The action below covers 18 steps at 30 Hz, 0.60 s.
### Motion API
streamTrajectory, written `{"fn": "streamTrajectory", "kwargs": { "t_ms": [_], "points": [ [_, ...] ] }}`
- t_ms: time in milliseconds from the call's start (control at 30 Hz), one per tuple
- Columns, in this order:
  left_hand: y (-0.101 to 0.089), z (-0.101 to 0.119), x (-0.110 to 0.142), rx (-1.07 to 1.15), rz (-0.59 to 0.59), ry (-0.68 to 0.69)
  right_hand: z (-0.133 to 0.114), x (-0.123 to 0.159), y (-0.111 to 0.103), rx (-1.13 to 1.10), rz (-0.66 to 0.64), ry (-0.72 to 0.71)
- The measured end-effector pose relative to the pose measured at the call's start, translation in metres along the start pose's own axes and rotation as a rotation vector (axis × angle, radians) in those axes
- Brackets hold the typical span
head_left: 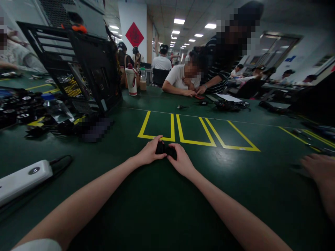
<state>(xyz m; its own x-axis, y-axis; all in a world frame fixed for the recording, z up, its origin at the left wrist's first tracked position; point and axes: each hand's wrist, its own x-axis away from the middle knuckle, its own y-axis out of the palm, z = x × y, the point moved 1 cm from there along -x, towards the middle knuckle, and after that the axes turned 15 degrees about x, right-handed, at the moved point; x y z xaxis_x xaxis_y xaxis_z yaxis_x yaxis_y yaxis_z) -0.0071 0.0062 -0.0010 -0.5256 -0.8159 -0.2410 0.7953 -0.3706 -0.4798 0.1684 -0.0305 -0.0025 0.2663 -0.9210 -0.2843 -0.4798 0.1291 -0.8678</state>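
Left hand (pixel 148 152) half closed, I pinch a small black part (pixel 159 147) between thumb and fingers; my right hand (pixel 183 162), curled about as far, grips it from the other side. Whether it is one piece or two, I cannot tell. It sits between my hands, on my side of the yellow tape (pixel 197 143) marking the green table (pixel 157 205), well apart from a white box (pixel 26 177) at left.

The case (pixel 91 66) stands on the left of the table (pixel 146 212). The cup (pixel 131 83) stands to its right, beside the green-capped bottle (pixel 142 80). The blue-capped bottle (pixel 58 108) rests among black parts (pixel 19 109). The white unit (pixel 24 180) lies nearer, left. The red sign (pixel 134 34) is on the pillar (pixel 124 19).
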Motion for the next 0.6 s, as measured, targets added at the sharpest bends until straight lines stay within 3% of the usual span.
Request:
{"fn": "streamTrajectory", "kwargs": {
  "t_ms": [267, 367, 467, 600],
  "points": [
    [0.005, 0.019, 0.035, -0.036, 0.008, -0.002, -0.016, 0.024, -0.011, -0.024, 0.001, 0.02],
    [0.005, 0.036, 0.064, -0.075, -0.042, -0.006, -0.033, 0.054, -0.017, -0.056, -0.049, -0.019],
    [0.009, 0.057, 0.098, -0.093, -0.164, 0.034, -0.058, 0.091, -0.026, -0.126, -0.148, -0.093],
    [0.019, 0.086, 0.148, -0.037, -0.25, 0.046, -0.094, 0.135, -0.034, -0.289, -0.151, -0.082]
  ]
}}
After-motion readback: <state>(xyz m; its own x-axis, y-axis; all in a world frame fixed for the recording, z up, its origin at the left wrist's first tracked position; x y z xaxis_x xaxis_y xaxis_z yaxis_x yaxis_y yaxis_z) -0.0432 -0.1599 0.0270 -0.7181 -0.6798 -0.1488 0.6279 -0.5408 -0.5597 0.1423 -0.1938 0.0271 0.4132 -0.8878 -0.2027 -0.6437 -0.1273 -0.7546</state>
